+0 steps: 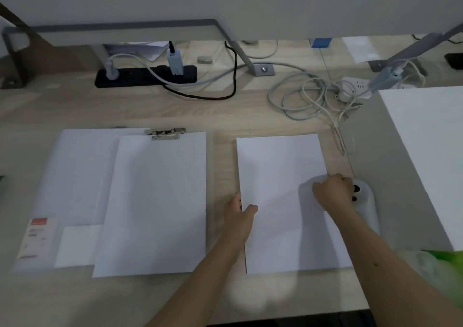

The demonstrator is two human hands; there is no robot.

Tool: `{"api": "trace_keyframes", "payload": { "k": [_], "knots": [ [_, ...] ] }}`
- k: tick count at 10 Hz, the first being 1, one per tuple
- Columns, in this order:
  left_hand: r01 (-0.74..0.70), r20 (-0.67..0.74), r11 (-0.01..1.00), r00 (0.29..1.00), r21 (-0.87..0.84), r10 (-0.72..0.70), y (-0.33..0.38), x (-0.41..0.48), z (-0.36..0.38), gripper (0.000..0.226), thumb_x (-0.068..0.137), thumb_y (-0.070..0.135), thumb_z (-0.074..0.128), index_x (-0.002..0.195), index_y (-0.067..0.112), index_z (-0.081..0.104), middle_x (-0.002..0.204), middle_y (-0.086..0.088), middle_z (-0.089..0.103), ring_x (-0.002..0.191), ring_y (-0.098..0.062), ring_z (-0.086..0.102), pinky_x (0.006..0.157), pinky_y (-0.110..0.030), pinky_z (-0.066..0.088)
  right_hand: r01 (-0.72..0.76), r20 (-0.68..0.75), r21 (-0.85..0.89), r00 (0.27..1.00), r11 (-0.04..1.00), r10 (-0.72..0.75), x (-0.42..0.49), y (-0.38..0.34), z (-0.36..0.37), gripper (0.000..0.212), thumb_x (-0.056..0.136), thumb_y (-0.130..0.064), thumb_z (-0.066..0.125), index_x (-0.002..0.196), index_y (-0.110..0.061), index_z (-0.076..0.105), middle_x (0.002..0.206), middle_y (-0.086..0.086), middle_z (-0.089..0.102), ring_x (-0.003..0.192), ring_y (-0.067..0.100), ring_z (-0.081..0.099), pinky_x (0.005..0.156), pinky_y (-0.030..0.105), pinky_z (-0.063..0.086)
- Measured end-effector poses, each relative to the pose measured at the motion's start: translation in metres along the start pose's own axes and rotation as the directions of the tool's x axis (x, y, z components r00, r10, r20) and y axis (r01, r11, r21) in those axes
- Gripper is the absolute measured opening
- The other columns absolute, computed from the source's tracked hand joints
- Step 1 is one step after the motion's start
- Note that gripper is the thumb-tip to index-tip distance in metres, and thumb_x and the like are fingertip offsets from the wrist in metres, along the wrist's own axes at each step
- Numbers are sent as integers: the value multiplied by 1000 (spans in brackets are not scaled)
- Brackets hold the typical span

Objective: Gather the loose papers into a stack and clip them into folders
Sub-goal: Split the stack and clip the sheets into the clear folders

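While both hands hold it by its long sides, the stack of plain white paper [280,176] lies flat on the pale wooden desk [220,116], right of centre, its near edge close to the desk's front edge. The left hand [239,211] grips the stack's left edge low down, with the thumb [251,207] on top of the sheets and the fingers hidden underneath. The right hand [333,191] holds the right edge higher up, its fingers curled down over that edge.

A strip of bare desk separates the stack's left edge from the white sheet on a clipboard [155,201], which has a silver metal clip [166,133] at its far end. That clipboard overlaps a clear plastic folder [75,176] bearing a red-and-white label [37,236].

On the right, room is tight: a white rounded object [370,206] sits just beside the stack under the right hand's fingers, on a grey mat [390,163]. Beyond the stack's far edge there is open desk, then a tangle of grey cables [300,96].
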State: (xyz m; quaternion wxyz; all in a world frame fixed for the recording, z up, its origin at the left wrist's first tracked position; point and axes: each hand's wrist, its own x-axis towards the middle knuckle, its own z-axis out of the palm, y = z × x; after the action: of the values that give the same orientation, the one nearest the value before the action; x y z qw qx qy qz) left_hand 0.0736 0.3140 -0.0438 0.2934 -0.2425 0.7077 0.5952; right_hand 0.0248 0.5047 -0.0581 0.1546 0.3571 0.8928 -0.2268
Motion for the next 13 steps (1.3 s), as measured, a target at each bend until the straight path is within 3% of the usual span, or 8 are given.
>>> {"api": "trace_keyframes", "payload": {
  "k": [3,4,5,6,9,10,11,13],
  "knots": [
    [26,-59,997,998,72,-22,-8,5,-13,62,92,19,46,147,15,17,155,-1,18,141,-17,23,105,-28,26,-87,99,6,991,996,86,5,-6,11,43,90,-18,45,125,6,46,134,27,40,126,39,36,104,43,30],
    [26,-74,995,997,91,-19,-10,6,-16,62,92,19,47,147,15,17,155,-1,19,141,-18,24,103,-27,27,52,-143,-28,988,998,-55,0,-4,15,24,81,-21,62,90,1,57,103,16,60,97,24,58,77,28,45],
    [27,-65,997,998,78,-22,-9,5,-16,62,93,17,46,147,14,17,155,-2,17,140,-17,25,93,-22,27,-6,-58,258,998,966,21,-9,-5,11,22,84,-19,55,102,-6,50,89,7,51,64,11,44,52,22,39],
    [32,-58,997,998,66,-28,-8,5,-17,61,94,17,45,148,14,16,156,-2,16,136,-16,31,84,-20,28,-10,118,355,992,935,-35,-12,0,9,28,93,-15,41,117,-2,50,99,10,51,83,21,48,74,33,40],
    [61,-21,996,998,-60,-62,7,1,-25,69,65,55,54,115,8,57,118,-15,61,106,-31,60,95,-45,45,404,-109,512,906,758,-409,-63,-28,-59,12,93,-10,45,93,-14,57,73,10,54,68,20,46,55,28,33],
    [-26,-32,976,999,-217,20,25,-10,-42,45,87,44,53,124,19,49,127,3,55,116,-17,54,98,-32,42,435,-135,593,884,678,-448,-78,-47,-82,12,93,-16,48,94,-19,60,75,2,61,66,12,50,60,17,39],
    [-152,-103,960,986,-235,131,37,-21,-70,49,91,41,50,134,19,44,133,9,49,125,-13,46,109,-34,34,409,-129,664,887,626,-443,-88,-65,-85,16,90,-25,49,99,-22,61,91,5,67,81,20,58,75,33,42],
    [-397,-237,909,902,-126,361,38,-44,-153,13,96,21,43,103,16,54,95,4,64,87,-12,60,77,-18,45,370,-92,658,904,656,-418,-124,-118,-37,19,94,-19,45,86,-7,57,77,7,52,69,16,46,61,30,35]
  ]
}}
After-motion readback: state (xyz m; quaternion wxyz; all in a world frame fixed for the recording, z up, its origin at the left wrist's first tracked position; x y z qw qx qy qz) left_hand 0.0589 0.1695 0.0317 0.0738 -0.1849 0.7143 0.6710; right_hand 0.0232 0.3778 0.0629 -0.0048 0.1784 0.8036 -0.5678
